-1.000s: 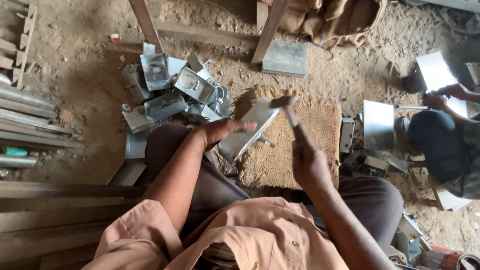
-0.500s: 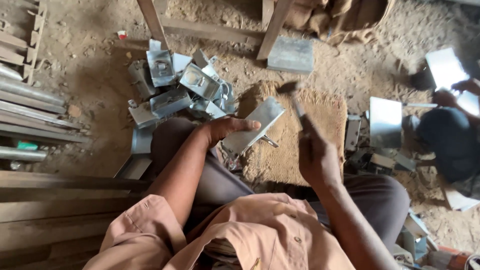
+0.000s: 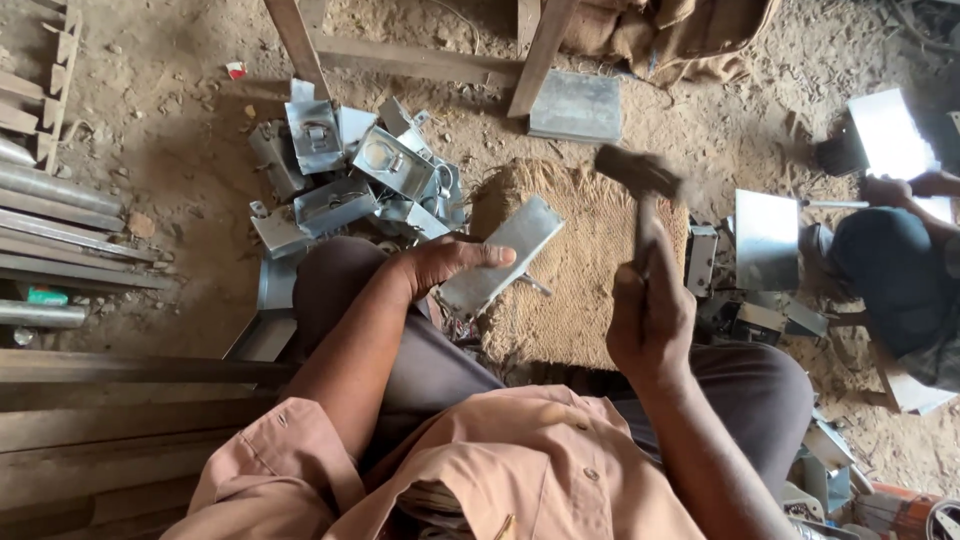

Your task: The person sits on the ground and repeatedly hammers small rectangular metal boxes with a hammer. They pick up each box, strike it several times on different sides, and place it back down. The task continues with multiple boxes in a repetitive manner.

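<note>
On the woven mat [image 3: 585,270], a flat metal plate [image 3: 500,255] is pinned under the left hand [image 3: 440,265], fingers pressed together, while a hammer [image 3: 640,180] is gripped in the clenched right hand [image 3: 650,320]; a misjudged blow could strike those fingers.

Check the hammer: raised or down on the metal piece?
Raised. The hammer in the right hand has its head blurred above the coir mat, clear of the metal piece under the left hand.
</note>
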